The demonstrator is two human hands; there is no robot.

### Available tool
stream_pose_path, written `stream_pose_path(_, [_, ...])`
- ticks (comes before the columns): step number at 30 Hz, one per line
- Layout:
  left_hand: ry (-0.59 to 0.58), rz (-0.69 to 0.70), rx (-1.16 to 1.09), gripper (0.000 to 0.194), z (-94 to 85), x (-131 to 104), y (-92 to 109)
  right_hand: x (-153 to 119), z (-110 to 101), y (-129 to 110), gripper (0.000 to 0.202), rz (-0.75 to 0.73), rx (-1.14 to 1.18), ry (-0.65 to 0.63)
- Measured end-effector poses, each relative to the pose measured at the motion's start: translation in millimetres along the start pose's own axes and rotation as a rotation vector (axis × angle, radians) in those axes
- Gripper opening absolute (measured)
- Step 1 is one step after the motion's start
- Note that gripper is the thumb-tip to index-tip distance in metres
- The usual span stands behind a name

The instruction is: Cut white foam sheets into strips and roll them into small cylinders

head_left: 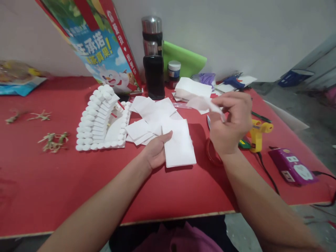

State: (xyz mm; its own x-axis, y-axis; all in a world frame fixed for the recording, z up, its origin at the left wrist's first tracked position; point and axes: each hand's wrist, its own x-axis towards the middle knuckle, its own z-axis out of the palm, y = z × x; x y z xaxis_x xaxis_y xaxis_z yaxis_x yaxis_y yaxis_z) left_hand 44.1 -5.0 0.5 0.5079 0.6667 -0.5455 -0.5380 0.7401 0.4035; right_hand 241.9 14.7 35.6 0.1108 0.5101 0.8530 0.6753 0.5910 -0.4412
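Observation:
My left hand [156,151] grips a stack of white paper [179,145] from its left side, thumb on top, just over the red table. Raised to the right, my right hand [231,117] pinches a thin sheet of white paper [203,104], which is curled and blurred by motion. Behind the stack, loose white paper pieces [154,111] lie overlapping in a pile. To the left of the pile sits a white craft model [98,120] with steps and rounded white pieces along its edges. Part of a red round object [213,153] shows below my right hand.
A yellow glue gun [256,134] and a purple power box [293,166] with cables lie on the right of the red table [168,196]. A steel flask [152,29], black object [154,77], jar [174,71] and printed box [105,49] stand behind. Twine figures [54,141] lie left.

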Motion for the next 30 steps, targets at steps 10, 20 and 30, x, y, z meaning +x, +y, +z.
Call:
stream_pose_path(10, [-0.080, 0.063, -0.075, 0.045, 2.6, 1.3, 11.8, -31.6, 16.2, -25.6, 0.024, -0.383, 0.220, -0.794])
stream_pose_path(20, [-0.100, 0.070, -0.124, 0.057, 5.4, -0.5, 12.4, -31.4, 12.7, -24.3, 0.025, -0.397, 0.275, -0.816])
stream_pose_path(30, [-0.159, 0.092, -0.164, 0.075, 3.8, -1.4, 12.0, -33.3, 15.6, -25.1, 0.024, -0.413, 0.271, -0.851])
